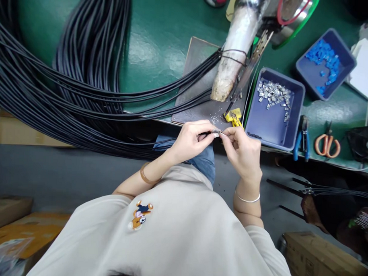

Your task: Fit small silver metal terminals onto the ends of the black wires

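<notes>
My left hand is closed in a pinch on the end of a black cable, with a small silvery piece showing at its fingertips. Right beside it, the thumb and forefinger of my right hand pinch at the same cable end; what exactly they grip is too small to make out. Both hands meet just in front of the bench edge. Behind them lies a yellow tool on a dark board, below a white wrapped tube. A long bundle of black cables sweeps in from the left.
A blue-grey tray of small metal shells sits to the right, with another tray of blue parts behind it. Blue-handled pliers and orange-handled scissors lie near the bench edge. Cardboard boxes stand on the floor.
</notes>
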A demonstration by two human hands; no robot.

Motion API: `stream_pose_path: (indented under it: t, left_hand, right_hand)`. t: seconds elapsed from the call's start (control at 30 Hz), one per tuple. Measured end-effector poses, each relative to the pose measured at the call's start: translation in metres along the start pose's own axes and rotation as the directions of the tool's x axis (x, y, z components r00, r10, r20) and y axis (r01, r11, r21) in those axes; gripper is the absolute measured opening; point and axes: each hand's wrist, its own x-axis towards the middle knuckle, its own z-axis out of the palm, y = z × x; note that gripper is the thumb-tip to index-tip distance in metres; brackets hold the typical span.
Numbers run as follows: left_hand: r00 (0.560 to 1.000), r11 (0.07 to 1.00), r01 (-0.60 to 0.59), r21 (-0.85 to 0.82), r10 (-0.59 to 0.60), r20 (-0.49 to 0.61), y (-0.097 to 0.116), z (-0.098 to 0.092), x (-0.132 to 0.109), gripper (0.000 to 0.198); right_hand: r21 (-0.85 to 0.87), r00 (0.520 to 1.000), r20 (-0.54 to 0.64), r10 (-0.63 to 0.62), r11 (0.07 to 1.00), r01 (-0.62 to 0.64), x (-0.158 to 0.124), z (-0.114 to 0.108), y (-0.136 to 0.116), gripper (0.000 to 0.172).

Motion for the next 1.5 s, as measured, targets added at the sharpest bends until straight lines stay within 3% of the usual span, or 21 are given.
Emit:
stream_pose_path:
  t: [0.13,0.2,0.27,0.33,0.5,0.8,0.9,0.97,1.03,1.1,1.17,1.27,1.37,1.43,1.5]
  left_hand:
    - [0.988,0.971,-0.153,0.182,0.152,0.022,0.002,0.001,-0.002,0.021]
    - [0.989,0.974,-0.15,0.169,0.151,0.011,0.003,0.001,-0.002,0.02]
    - [0.996,0.992,-0.086,0.09,0.088,-0.013,0.005,0.0,-0.002,0.016]
    - [0.999,1.0,-0.014,0.012,0.014,-0.043,0.006,-0.002,-0.001,0.012]
    - [0.996,0.996,0.062,-0.064,-0.066,-0.057,0.004,-0.004,0.0,0.013]
    - [1.0,1.0,-0.011,-0.021,0.011,-0.012,0.003,-0.003,-0.002,0.011]
    - [0.992,0.966,0.128,-0.225,-0.126,0.022,0.004,-0.003,-0.001,0.014]
    - [0.968,0.876,0.249,-0.412,-0.229,0.1,0.005,-0.003,0.001,0.021]
    - [0.947,0.792,0.321,-0.519,-0.281,0.157,0.005,-0.004,0.003,0.026]
    - [0.934,0.755,0.353,-0.552,-0.323,0.155,0.004,-0.005,0.006,0.029]
    - [0.927,0.744,0.359,-0.563,-0.352,0.126,0.004,-0.005,0.008,0.03]
    - [0.935,0.749,0.325,-0.577,-0.345,0.08,0.002,-0.003,0.011,0.028]
    - [0.95,0.781,0.271,-0.562,-0.31,0.027,0.002,-0.001,0.014,0.02]
    - [0.956,0.809,0.244,-0.535,-0.293,-0.007,0.002,0.001,0.016,0.015]
    - [0.957,0.829,0.227,-0.512,-0.287,-0.04,0.001,0.002,0.017,0.011]
  right_hand:
    - [0.161,0.989,0.114,0.098,0.98,-0.116,0.005,-0.004,-0.003,0.014]
    - [0.208,0.982,0.024,0.19,0.959,-0.19,0.008,-0.005,-0.005,0.015]
    - [0.261,0.945,-0.123,0.302,0.929,-0.263,0.009,-0.006,-0.006,0.016]
    - [0.305,0.913,-0.189,0.361,0.906,-0.294,0.009,-0.008,-0.007,0.016]
    - [0.275,0.962,0.0,0.274,0.925,-0.263,0.006,-0.008,-0.01,0.014]
    - [0.176,0.985,0.079,0.152,0.971,-0.164,0.009,-0.005,-0.01,0.013]
    - [0.268,0.979,0.076,0.189,0.942,-0.203,0.011,-0.004,-0.011,0.013]
    - [0.329,0.972,0.013,0.236,0.917,-0.227,0.01,-0.003,-0.012,0.011]
    - [0.392,0.949,-0.152,0.278,0.898,-0.2,0.009,-0.002,-0.013,0.009]
    - [0.455,0.887,-0.353,0.297,0.883,-0.115,0.006,0.0,-0.013,0.011]
    - [0.478,0.833,-0.458,0.312,0.876,-0.065,0.002,0.001,-0.013,0.018]
    - [0.318,0.856,-0.464,0.227,0.945,-0.079,-0.002,0.004,-0.012,0.019]
    - [0.05,0.909,-0.417,-0.016,0.998,0.04,-0.003,0.011,-0.009,0.012]
    - [-0.016,0.904,-0.41,-0.118,0.992,0.122,-0.002,0.017,-0.006,0.014]
    - [0.004,0.887,-0.444,-0.126,0.99,0.143,0.0,0.023,-0.004,0.016]
